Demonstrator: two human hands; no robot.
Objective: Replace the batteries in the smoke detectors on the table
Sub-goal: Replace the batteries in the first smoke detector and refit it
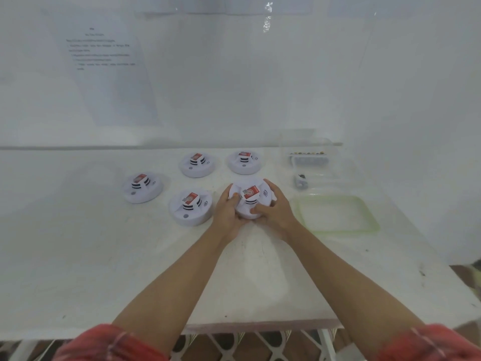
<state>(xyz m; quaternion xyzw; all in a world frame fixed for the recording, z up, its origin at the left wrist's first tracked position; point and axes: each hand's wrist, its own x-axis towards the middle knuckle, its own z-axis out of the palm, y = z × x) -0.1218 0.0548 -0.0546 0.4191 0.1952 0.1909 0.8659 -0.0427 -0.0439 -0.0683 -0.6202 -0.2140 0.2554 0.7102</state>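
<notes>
Several round white smoke detectors with red labels lie on the white table (104, 256). Both my hands hold one smoke detector (250, 199) near the table's middle. My left hand (227, 213) grips its left rim, thumb on top. My right hand (274, 208) curls round its right rim and front edge. Another detector (190, 206) lies just left of my left hand. Further ones lie at the left (142, 187), the back middle (197, 164) and the back right (244, 161).
A clear plastic container (308, 158) with batteries stands at the back right, and a loose battery (301, 180) lies in front of it. A green-rimmed clear lid (335, 213) lies right of my hands. A printed sheet (104, 63) hangs on the wall.
</notes>
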